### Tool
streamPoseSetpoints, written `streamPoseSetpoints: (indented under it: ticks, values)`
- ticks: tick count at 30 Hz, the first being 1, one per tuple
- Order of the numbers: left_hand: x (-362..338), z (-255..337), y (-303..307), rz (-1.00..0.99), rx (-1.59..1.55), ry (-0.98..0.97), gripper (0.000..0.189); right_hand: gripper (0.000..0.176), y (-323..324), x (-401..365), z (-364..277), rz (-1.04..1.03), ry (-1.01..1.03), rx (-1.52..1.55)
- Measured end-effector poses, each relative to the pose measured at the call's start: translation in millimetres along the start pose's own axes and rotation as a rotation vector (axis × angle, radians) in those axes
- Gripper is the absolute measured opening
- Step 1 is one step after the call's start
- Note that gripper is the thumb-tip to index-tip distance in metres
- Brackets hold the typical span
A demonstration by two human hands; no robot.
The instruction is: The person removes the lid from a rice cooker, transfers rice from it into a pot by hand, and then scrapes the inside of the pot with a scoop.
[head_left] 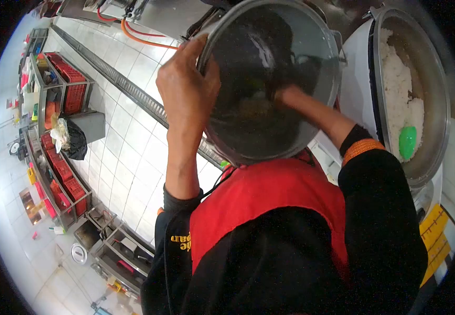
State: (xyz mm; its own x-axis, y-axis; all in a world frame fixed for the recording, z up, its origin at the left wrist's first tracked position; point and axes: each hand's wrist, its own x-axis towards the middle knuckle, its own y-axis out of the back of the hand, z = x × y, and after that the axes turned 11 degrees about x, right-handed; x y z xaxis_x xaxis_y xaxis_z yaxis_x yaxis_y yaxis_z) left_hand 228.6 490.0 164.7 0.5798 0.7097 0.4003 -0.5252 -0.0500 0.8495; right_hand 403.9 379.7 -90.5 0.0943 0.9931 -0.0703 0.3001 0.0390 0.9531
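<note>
A large round metal pot (pixel 328 68) is in front of my chest, its mouth facing me and its inside dark. My left hand (pixel 188 79) is closed around the pot's left rim, thumb on the inner side. My right hand (pixel 285 97) reaches into the pot; its fingers fade into the dark, blurred interior, so what they touch cannot be made out. A metal side handle (pixel 341 47) shows on the pot's right. Just right of the pot stands a big round cooker (pixel 442 79) holding white rice (pixel 397 73), with a bright green scoop (pixel 408 143) lying on it.
An orange hose (pixel 148 43) runs by a steel counter (pixel 156 18) at the top. A drain grate (pixel 127 81) crosses the white tiled floor (pixel 127 121). Racks with red crates (pixel 74 97) and a black bag (pixel 75 142) stand at left. Yellow strips (pixel 434 239) are at lower right.
</note>
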Motion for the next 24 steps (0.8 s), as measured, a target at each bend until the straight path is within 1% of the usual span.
streamPoseSetpoints:
  ticks: [1,2,3,4,5,6,7,8,10,12,13,14,16,18,19,21,23,24]
  values:
    - [-0.2,2.8,4.0,-0.011,-0.018,0.003,0.030,0.040,29.8,10.2,0.0,-0.407,-0.039,0.033]
    - [0.6,4.9,5.0,-0.009,-0.039,0.002,0.030,0.040,66.1,11.8,2.2,-0.412,-0.040,0.029]
    - [-0.4,5.8,4.4,-0.009,-0.043,0.004,0.030,0.040,105.4,12.8,2.5,-0.349,-0.161,0.055]
    - [-0.4,6.0,4.2,-0.002,-0.061,0.002,0.029,0.040,125.2,12.8,0.4,-0.279,-0.278,0.080]
    - [0.6,5.4,4.5,0.007,-0.077,-0.002,0.029,0.043,98.6,-5.1,-3.2,-0.259,-0.307,0.182]
    - [1.3,5.5,4.3,0.017,-0.076,-0.005,0.029,0.046,50.7,-29.0,-5.3,-0.237,-0.335,0.285]
    - [1.4,5.5,3.6,0.016,-0.052,-0.022,0.028,0.042,-6.1,-42.6,-4.3,-0.047,-0.225,0.247]
    - [0.3,5.3,3.6,0.008,-0.026,-0.036,0.028,0.038,-14.1,-45.5,-19.5,0.135,-0.113,0.214]
    - [0.8,4.0,4.2,-0.010,-0.033,-0.021,0.029,0.038,-10.0,-43.4,-2.8,0.130,-0.114,0.212]
    - [1.5,6.1,4.8,-0.030,-0.052,-0.011,0.029,0.038,47.6,-33.7,4.5,0.125,-0.126,0.196]
    - [3.4,6.5,6.2,-0.027,-0.051,-0.011,0.030,0.038,60.9,-29.0,8.6,0.125,-0.129,0.184]
    - [4.7,7.0,7.3,-0.023,-0.048,-0.012,0.030,0.038,57.5,-27.6,15.1,0.127,-0.131,0.180]
    - [6.1,4.5,3.8,-0.002,-0.032,-0.025,0.030,0.036,31.7,-25.5,27.9,-0.065,-0.163,-0.185]
    - [8.3,0.6,-1.0,0.025,-0.016,-0.042,0.030,0.030,-33.0,-25.2,20.0,-0.091,-0.286,-0.172]
    - [8.3,-2.7,-2.8,0.025,-0.017,-0.065,0.032,0.030,-28.0,-30.1,10.0,-0.083,-0.289,-0.169]
    - [9.2,-8.0,-2.9,0.017,-0.016,-0.093,0.034,0.024,2.9,-43.8,-16.2,0.235,0.127,0.120]
    - [13.3,-14.5,-3.5,-0.042,-0.060,-0.030,0.033,0.024,66.5,7.5,-23.6,-0.164,-0.283,0.229]
    - [17.0,-20.0,-9.5,-0.007,-0.120,-0.058,0.033,0.029,87.2,12.7,-16.1,0.146,0.001,0.034]
